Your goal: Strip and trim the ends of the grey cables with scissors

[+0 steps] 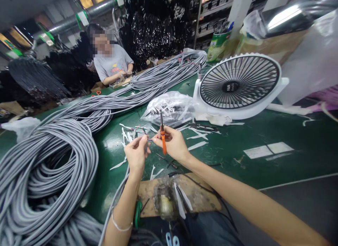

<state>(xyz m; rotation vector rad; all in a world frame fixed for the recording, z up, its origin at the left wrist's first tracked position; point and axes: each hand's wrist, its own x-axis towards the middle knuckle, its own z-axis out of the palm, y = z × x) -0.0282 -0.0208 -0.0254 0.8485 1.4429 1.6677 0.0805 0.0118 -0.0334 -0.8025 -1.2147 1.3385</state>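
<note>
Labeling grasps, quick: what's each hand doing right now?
Left hand: closed, pinching a gray cable end.
Right hand: closed, holding an orange-handled tool.

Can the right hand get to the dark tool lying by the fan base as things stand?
Probably within reach: bare green table lies between, with nothing blocking. But the right hand already grips an orange-handled tool, so it isn't free to take the dark tool.

Place: a cable-assembly workshop.
Landmark: a white fan [239, 84] standing on a long green desk [264, 140].
Left of the fan: heavy coils of grey cable [52, 161].
Behind the fan: black cable bundles [155, 27], stocked shelves [213, 13].
In front of the fan: a bag of small parts [169, 110], white offcuts [198, 145].
Far left of the fan: a co-worker [112, 64] at the same desk.
</note>
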